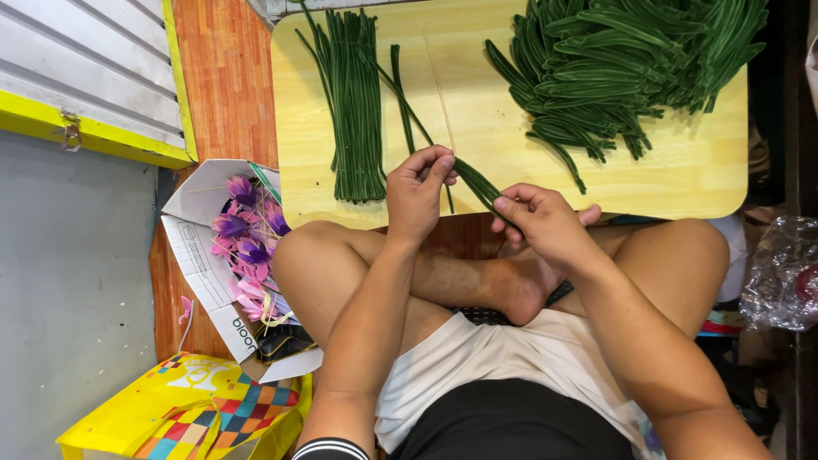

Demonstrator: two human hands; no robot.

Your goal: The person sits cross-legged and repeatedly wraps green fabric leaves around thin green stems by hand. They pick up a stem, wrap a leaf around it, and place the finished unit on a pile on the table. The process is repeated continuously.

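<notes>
I sit cross-legged at a low wooden table (682, 162). My left hand (417, 192) pinches one end of a green fuzzy stem (474, 181) at the table's near edge. My right hand (545, 221) grips the same stem lower down, fingers closed around it. A straight bundle of green stems (354, 102) lies on the table to the left. A large heap of folded green stems (622, 64) fills the right side. A thin wooden stick (439, 85) lies between them.
An open cardboard box (204, 255) of purple and pink fabric flowers (243, 247) stands on the floor at my left knee. A yellow patterned bag (187, 409) lies below it. A clear plastic bag (780, 273) sits at the right.
</notes>
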